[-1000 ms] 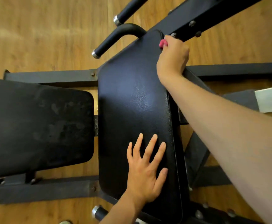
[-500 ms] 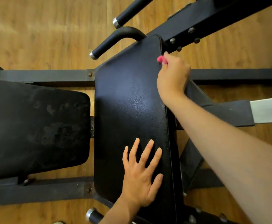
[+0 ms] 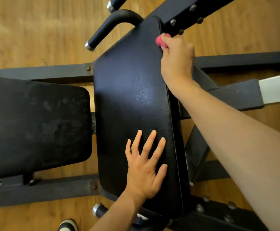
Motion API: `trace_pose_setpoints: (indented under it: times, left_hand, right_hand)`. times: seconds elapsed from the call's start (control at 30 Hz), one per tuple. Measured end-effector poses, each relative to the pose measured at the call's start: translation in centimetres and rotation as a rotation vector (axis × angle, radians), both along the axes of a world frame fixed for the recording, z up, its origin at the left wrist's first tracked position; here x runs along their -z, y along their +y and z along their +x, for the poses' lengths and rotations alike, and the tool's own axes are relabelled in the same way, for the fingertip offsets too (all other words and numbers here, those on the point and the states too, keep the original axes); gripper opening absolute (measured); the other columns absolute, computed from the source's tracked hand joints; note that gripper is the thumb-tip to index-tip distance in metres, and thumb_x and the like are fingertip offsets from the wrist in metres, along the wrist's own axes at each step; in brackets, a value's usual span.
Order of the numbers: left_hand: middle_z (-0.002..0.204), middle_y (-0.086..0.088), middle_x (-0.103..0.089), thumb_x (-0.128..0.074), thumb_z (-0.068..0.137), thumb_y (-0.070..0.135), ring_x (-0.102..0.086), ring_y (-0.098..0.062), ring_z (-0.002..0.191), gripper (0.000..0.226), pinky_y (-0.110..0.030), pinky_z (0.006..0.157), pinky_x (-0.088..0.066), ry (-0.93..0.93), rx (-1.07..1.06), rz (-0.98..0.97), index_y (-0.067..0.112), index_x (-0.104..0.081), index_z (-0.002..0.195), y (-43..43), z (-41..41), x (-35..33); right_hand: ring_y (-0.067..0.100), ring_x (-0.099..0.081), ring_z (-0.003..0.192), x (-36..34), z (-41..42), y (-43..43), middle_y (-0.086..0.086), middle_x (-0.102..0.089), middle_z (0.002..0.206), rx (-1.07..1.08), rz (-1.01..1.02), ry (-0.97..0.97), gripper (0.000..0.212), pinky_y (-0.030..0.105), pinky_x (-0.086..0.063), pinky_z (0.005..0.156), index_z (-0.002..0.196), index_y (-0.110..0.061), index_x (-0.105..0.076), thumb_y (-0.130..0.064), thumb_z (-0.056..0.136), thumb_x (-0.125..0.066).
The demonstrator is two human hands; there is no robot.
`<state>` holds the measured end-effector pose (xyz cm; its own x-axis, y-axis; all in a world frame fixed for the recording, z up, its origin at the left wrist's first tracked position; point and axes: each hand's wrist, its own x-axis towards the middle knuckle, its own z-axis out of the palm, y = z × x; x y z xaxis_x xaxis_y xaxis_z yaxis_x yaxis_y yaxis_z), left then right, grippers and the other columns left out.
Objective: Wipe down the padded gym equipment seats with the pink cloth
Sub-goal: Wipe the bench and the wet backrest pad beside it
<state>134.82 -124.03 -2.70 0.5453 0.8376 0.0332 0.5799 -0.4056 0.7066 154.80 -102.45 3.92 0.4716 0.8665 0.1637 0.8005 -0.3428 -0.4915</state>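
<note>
The left hand (image 3: 145, 170) lies flat on the long black pad (image 3: 132, 104), fingers (image 3: 150, 144) straight and spread, pointing up the pad. The right hand (image 3: 177, 60), arm stretched out, curls its fingers round the pink cloth (image 3: 160, 41) at the pad's far right edge; the cloth bulges just beyond the fingers, touching the pad.

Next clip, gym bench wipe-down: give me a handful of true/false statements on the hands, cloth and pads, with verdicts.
1. The right hand grips the pink cloth. True.
2. The left hand lies flat on the long pad. True.
3. The cloth is at the near end of the long pad. False: it is at the pad's far right edge.
4. The worn pad is right of the long pad. False: it is left.
5. The left hand holds a spray bottle. False: it holds nothing.
</note>
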Motion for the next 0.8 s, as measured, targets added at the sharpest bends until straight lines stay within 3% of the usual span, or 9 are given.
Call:
trace_pose_setpoints:
  times: [0.17, 0.3, 0.43, 0.63, 0.73, 0.8]
  left_hand:
    - [0.174, 0.007, -0.011, -0.027, 0.107, 0.056, -0.012, -0.039, 0.160, 0.060, -0.064, 0.125, -0.008, 0.011, 0.008, 0.010, 0.032, -0.026, 0.163, 0.1, 0.1, 0.0]
    - [0.175, 0.008, -0.010, -0.027, 0.107, 0.056, -0.011, -0.039, 0.160, 0.060, -0.064, 0.125, -0.007, 0.023, 0.007, 0.014, 0.032, -0.027, 0.163, 0.1, 0.2, 0.2]
    - [0.174, 0.009, -0.009, -0.037, 0.103, 0.050, -0.010, -0.039, 0.160, 0.063, -0.063, 0.125, -0.006, 0.020, 0.011, 0.026, 0.032, -0.028, 0.162, 0.1, 0.1, 0.3]
    - [0.173, 0.006, -0.014, -0.030, 0.106, 0.055, -0.012, -0.039, 0.160, 0.060, -0.067, 0.124, -0.010, 0.021, 0.016, 0.007, 0.031, -0.029, 0.161, 0.2, 0.2, 0.2]
    - [0.172, 0.002, -0.018, -0.036, 0.103, 0.051, -0.013, -0.039, 0.160, 0.060, -0.071, 0.121, -0.014, 0.035, 0.015, 0.001, 0.030, -0.032, 0.160, 0.1, 0.2, 0.1]
    - [0.172, 0.002, -0.018, -0.037, 0.103, 0.050, -0.013, -0.039, 0.160, 0.061, -0.072, 0.120, -0.015, 0.040, 0.013, -0.003, 0.030, -0.031, 0.160, 0.0, 0.2, 0.1]
  right_hand:
    - [0.023, -0.064, 0.091, -0.7, -2.2, -6.8, 0.006, -0.070, 0.104, 0.064, -0.061, -0.045, 0.027, 0.022, -0.033, 0.069, 0.117, -0.019, -0.068, -0.006, 0.101, -0.050]
    - [0.023, -0.066, 0.105, -0.5, -4.3, -8.9, 0.007, -0.070, 0.114, 0.082, 0.024, 0.068, 0.026, 0.027, -0.052, 0.088, 0.116, -0.011, -0.070, -0.004, 0.102, -0.049]
    - [0.022, -0.065, 0.091, -0.2, -3.3, -4.3, 0.003, -0.069, 0.105, 0.159, 0.008, 0.086, 0.024, 0.032, -0.051, 0.078, 0.100, -0.012, -0.073, -0.004, 0.100, -0.051]
    - [0.017, -0.068, 0.100, -0.9, -4.2, -8.7, 0.002, -0.073, 0.109, 0.122, 0.078, 0.131, 0.024, 0.026, -0.054, 0.088, 0.109, -0.013, -0.075, -0.008, 0.101, -0.054]
    - [0.018, -0.067, 0.109, -1.6, -5.8, -12.7, 0.003, -0.072, 0.114, 0.082, 0.048, 0.087, 0.025, 0.028, -0.054, 0.096, 0.112, -0.010, -0.074, -0.011, 0.103, -0.051]
    - [0.016, -0.068, 0.105, -1.4, -5.4, -12.2, 0.002, -0.073, 0.111, 0.071, 0.077, 0.091, 0.025, 0.025, -0.053, 0.094, 0.111, -0.009, -0.074, -0.011, 0.104, -0.050]
